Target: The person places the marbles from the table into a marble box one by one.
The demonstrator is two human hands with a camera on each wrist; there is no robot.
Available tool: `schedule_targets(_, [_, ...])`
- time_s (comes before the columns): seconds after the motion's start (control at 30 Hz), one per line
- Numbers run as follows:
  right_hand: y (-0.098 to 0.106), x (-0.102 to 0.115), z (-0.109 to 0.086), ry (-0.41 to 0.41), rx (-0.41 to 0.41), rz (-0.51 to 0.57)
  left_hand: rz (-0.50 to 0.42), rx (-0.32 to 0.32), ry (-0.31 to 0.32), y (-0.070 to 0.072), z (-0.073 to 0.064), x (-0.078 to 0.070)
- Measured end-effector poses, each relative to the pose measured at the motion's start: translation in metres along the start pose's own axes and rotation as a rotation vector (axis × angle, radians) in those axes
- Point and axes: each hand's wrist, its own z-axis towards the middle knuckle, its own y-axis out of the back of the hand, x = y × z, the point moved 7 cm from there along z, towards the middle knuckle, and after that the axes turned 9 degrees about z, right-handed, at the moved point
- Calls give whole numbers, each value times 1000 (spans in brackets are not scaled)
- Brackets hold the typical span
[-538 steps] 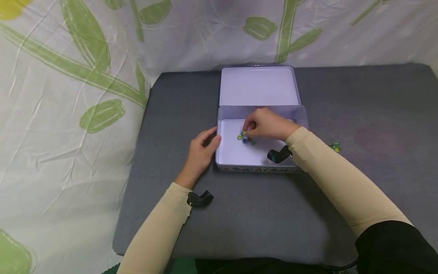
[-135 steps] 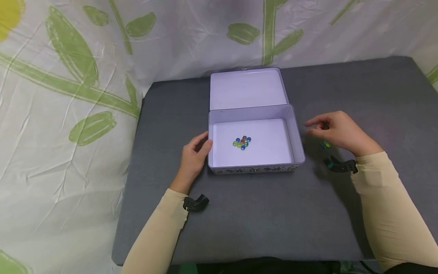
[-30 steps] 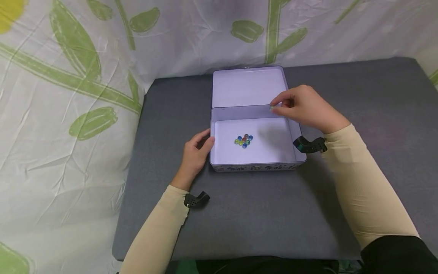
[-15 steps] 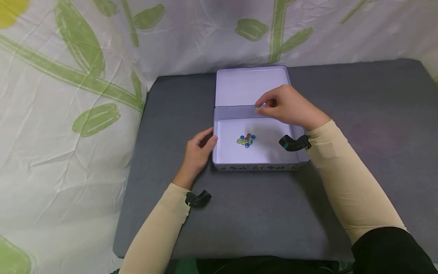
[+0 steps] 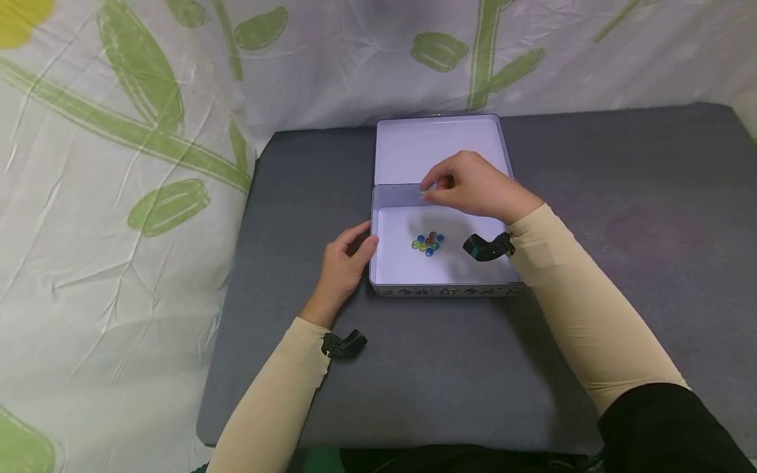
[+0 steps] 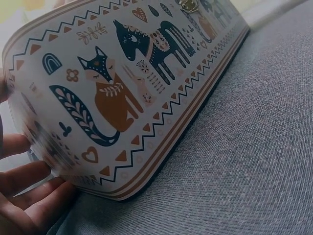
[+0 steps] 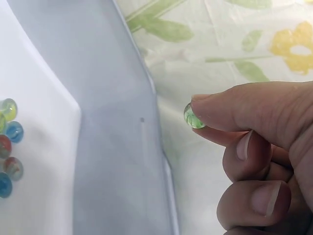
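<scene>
A tin box (image 5: 449, 290) stands with its lid laid back; a fox and a horse decorate its outer wall (image 6: 166, 98) in the left wrist view. On its white floor, several glass marbles (image 5: 429, 251) lie in a loose cluster. My right hand (image 5: 476, 187) is above the back part of the box, left of its middle. Between thumb and forefinger it pinches a clear green marble (image 7: 194, 116). My left hand (image 5: 343, 269) rests against the box's left side, fingers extended and touching the outer wall, thumb at the rim.
The open lid (image 5: 437, 148) lies behind the box. A grey cloth-covered table (image 5: 449, 374) extends around it. Behind and to the left hangs a white curtain (image 5: 331, 66) with green leaves. The right forearm hides part of the table on the right.
From over the table at right, my right hand has come left across the box, holding the green marble. More marbles lie in the box than in the earliest frame. My left hand stays at its side.
</scene>
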Motion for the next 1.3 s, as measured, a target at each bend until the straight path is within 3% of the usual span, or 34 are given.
schedule_targets(0.3, [-20, -19, 8, -59, 66, 25, -15, -20, -24, -7, 9, 36])
schedule_targets(0.57, [-33, -31, 10, -99, 109, 20, -45, -31, -93, -7, 10, 33])
schedule_targets(0.87, [-54, -46, 12, -132, 195, -17, -59, -17, -78, -7, 10, 35])
schedule_targets(1.0, [-57, -48, 11, -131, 204, -19, -47, -1, -74, -8, 9, 31])
schedule_targets(1.23, [-61, -52, 13, -128, 227, -61, -5, 2, -63, 0, 1, -2])
schedule_targets(1.3, [-62, -53, 13, -137, 227, -69, -5, -2, -66, 1, 1, -4])
